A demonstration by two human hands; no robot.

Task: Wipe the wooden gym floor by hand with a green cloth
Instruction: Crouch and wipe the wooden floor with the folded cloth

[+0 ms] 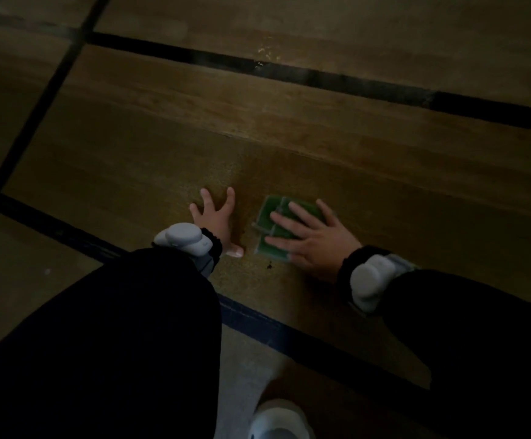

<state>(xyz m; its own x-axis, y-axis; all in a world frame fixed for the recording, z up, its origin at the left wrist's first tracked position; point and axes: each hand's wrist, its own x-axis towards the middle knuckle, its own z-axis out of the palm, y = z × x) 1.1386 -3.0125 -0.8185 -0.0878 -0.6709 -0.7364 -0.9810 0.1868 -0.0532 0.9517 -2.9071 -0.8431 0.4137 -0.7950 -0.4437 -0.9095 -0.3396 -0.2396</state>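
Near the middle of the dim wooden gym floor (289, 147), between two dark painted court lines, the folded green cloth (277, 229) lay flat on the boards. The right hand (311, 239) pressed on top of it with fingers straight and spread; its grip was a flat press, not a pinch. The left hand (216, 217) rested directly on the floor just beside the cloth, fingers splayed and holding nothing, apparently as a brace. A grey wrist-worn device (183, 240) sat on the left wrist and a similar one on the right. A small dark speck (270, 266) lay on the floor near the cloth's nearer edge. Judged from this view, wiping was under way on one patch only; the lighting was too low to distinguish cleaned boards from uncleaned ones, so most of the visible floor should be treated as outstanding.
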